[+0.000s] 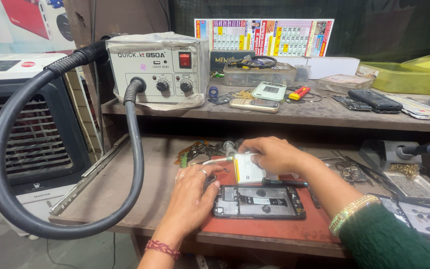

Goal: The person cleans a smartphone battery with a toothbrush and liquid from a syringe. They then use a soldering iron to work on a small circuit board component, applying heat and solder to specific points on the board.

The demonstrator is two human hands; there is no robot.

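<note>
Repair bench, seen from above the person's hands. The left hand lies palm down with fingers loosely spread, its fingertips resting against the left end of an opened phone; it grips nothing that can be seen. The phone lies flat, back cover off and inner frame exposed, just right of this hand on a red work mat.

The right hand is curled over the upper end of a white battery pack, fingers bent down onto it; whether they pinch it or merely press cannot be told. The battery sits directly beneath this hand, just above the phone and touching the mat. A thin white tool or cable runs leftward from the battery, between the two hands. A dark pen-like tool lies under the right wrist, between battery and phone.

Beyond the hands, loose circuit parts lie on the wooden bench. Far above the left hand, on the upper shelf, stands a grey hot-air station, its black hose looping wide to the left of that hand. Right of the right forearm rests a metal parts tray.
</note>
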